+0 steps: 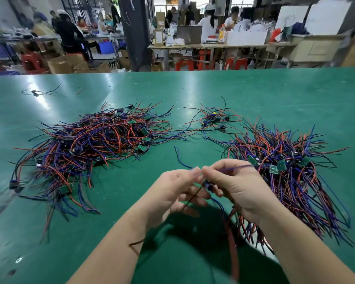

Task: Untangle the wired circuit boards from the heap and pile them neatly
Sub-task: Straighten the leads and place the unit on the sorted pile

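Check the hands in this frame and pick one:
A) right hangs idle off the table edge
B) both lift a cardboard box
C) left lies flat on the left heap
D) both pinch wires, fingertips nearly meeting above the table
D: the left hand pinches a blue wire and the right hand pinches a purple wire, fingertips almost meeting above the green table.

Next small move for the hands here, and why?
Probably draw the purple wire clear of the right-hand bundle first. The left hand pinches a blue wire, the right hand pinches the purple wire, and it runs from that hand into the bundle, so it may be snagged there.
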Available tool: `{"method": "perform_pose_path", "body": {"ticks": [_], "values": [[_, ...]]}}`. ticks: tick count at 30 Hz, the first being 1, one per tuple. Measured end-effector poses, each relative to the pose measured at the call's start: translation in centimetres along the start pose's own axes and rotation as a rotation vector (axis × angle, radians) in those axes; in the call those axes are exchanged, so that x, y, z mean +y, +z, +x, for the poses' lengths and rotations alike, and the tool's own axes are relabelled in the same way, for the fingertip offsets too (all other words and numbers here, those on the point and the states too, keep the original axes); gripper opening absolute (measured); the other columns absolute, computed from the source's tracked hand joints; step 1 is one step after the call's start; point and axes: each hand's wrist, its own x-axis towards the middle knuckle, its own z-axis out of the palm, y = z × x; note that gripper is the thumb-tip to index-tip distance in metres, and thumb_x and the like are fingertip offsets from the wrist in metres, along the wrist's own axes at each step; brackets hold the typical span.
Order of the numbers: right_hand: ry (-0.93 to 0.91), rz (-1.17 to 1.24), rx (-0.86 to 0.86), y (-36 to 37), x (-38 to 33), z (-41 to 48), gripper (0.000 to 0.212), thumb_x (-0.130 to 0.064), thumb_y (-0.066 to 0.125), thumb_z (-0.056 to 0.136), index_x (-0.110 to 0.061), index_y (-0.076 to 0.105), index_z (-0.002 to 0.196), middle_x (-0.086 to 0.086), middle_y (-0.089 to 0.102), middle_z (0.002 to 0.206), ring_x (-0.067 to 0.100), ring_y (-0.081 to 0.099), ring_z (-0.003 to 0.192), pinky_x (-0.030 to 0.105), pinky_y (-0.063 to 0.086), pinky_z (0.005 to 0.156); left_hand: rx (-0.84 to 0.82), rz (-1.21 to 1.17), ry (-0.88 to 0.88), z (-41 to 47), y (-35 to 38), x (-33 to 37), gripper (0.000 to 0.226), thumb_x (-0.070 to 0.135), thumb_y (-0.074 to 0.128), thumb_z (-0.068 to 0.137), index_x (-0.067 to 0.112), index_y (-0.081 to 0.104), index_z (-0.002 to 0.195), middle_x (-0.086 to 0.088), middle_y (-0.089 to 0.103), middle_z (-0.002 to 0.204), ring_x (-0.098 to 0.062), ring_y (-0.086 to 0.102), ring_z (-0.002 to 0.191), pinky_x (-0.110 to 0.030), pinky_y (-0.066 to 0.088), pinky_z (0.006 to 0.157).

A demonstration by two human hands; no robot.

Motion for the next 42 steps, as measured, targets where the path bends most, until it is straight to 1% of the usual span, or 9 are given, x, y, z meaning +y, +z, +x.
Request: {"method": "perform_pose_path", "body": {"ticks": [5, 7, 11, 18, 22, 24, 31, 37, 42], "values": [[-0.035, -0.166, 0.127, -0.1, 0.8, 0.2, 0.023, -0.034, 0.081, 0.055, -0.016, 0.066, 0.053, -0.001, 0.059, 0.048, 0.009, 0.05, 0.042, 0.015, 0.039, 0.042, 0.063, 0.119, 0.105, 0.3, 1.2, -1.4, 0.05, 0.025, 0.085, 0.066, 0.006, 0.063, 0.106, -0.012, 0.071, 0.076, -0.018, 0.066, 0.063, -0.027, 0.053, 0.061], [-0.036, -0.201, 0.136, -0.3, 0.7, 0.4, 0.019, -0.029, 0.081, 0.06, -0.016, 0.068, 0.055, -0.001, 0.06, 0.05, 0.009, 0.051, 0.045, 0.017, 0.041, 0.044, 0.106, 0.105, 0.127, 0.5, 1.6, -1.7, 0.051, 0.025, 0.087, 0.063, 0.003, 0.062, 0.101, -0.013, 0.071, 0.072, -0.017, 0.066, 0.059, -0.025, 0.052, 0.057], [0.04, 0.115, 0.104, -1.0, 0.4, 0.7, 0.007, -0.013, 0.074, 0.063, -0.011, 0.068, 0.062, 0.005, 0.062, 0.053, 0.011, 0.058, 0.046, 0.017, 0.046, 0.044, 0.191, 0.003, 0.152, 0.6, 2.1, -1.5, 0.03, 0.026, 0.073, 0.064, 0.006, 0.063, 0.085, -0.01, 0.071, 0.066, -0.013, 0.063, 0.049, -0.025, 0.055, 0.051], [-0.054, -0.066, 0.13, -1.6, 0.6, 1.1, 0.008, -0.004, 0.07, 0.079, -0.007, 0.068, 0.072, 0.002, 0.063, 0.053, 0.011, 0.056, 0.047, 0.018, 0.044, 0.046, 0.219, 0.016, 0.176, 0.5, 2.4, -1.3, 0.031, 0.037, 0.062, 0.075, 0.01, 0.07, 0.088, -0.008, 0.073, 0.075, -0.016, 0.067, 0.055, -0.025, 0.054, 0.05], [-0.094, -0.21, 0.172, -1.8, 1.0, 1.3, 0.007, -0.009, 0.073, 0.079, -0.006, 0.07, 0.073, 0.009, 0.068, 0.061, 0.013, 0.061, 0.057, 0.021, 0.049, 0.051, 0.285, -0.006, 0.182, 0.7, 2.2, -1.3, 0.011, 0.017, 0.071, 0.079, 0.007, 0.073, 0.074, -0.006, 0.068, 0.064, -0.015, 0.063, 0.051, -0.024, 0.053, 0.049], [-0.078, -0.203, 0.177, -1.8, 1.0, 1.3, 0.008, -0.009, 0.073, 0.078, -0.005, 0.071, 0.071, 0.013, 0.07, 0.066, 0.015, 0.064, 0.06, 0.022, 0.051, 0.052, 0.297, 0.039, 0.196, 0.7, 2.1, -1.3, 0.018, 0.013, 0.071, 0.082, 0.009, 0.07, 0.064, -0.006, 0.062, 0.055, -0.014, 0.058, 0.044, -0.023, 0.051, 0.046], [-0.157, 0.105, 0.357, -4.5, -1.3, 1.5, 0.015, -0.021, 0.07, 0.067, -0.011, 0.069, 0.055, 0.005, 0.069, 0.061, 0.016, 0.063, 0.053, 0.022, 0.053, 0.05, 0.128, 0.159, 0.197, 0.0, 2.2, -1.1, 0.02, 0.031, 0.072, 0.069, 0.012, 0.069, 0.063, -0.003, 0.062, 0.055, -0.014, 0.055, 0.043, -0.022, 0.049, 0.047], [-0.208, 0.222, 0.469, -6.2, -1.9, 1.4, 0.012, -0.013, 0.073, 0.066, -0.008, 0.065, 0.074, 0.002, 0.067, 0.058, 0.013, 0.065, 0.053, 0.02, 0.052, 0.049, 0.077, 0.248, 0.196, -0.2, 1.9, -1.1, 0.025, 0.035, 0.074, 0.065, 0.01, 0.074, 0.068, -0.002, 0.061, 0.056, -0.011, 0.055, 0.048, -0.019, 0.047, 0.053], [-0.224, 0.178, 0.56, -6.1, -2.0, 1.3, 0.018, -0.018, 0.068, 0.084, -0.011, 0.06, 0.07, 0.0, 0.062, 0.05, 0.016, 0.062, 0.042, 0.019, 0.046, 0.039, -0.003, 0.297, 0.13, -0.5, 1.8, -1.0, 0.017, 0.034, 0.072, 0.071, 0.019, 0.075, 0.078, 0.005, 0.066, 0.064, -0.004, 0.056, 0.056, -0.017, 0.046, 0.055]]}}
